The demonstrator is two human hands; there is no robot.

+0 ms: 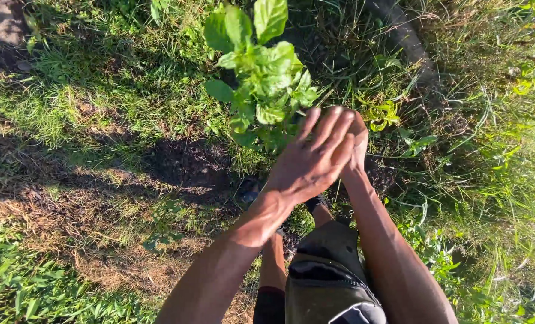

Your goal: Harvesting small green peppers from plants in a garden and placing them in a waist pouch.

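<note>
Near the centre of the frame the left hand [309, 159] lies flat over the right hand [356, 147], palms pressed together with fingers straight and spread slightly, so neither grip closes on anything. The fingertips point toward the upper part of the frame, just below a small leafy plant [261, 72] with broad bright green leaves that stands at upper centre. Bare dark soil [186, 162] shows left of the hands, ringed by grass [69, 102] and dry straw-coloured patches at lower left. At the bottom edge, between the forearms, hangs an olive waist bag [324, 282] with a zip.
</note>
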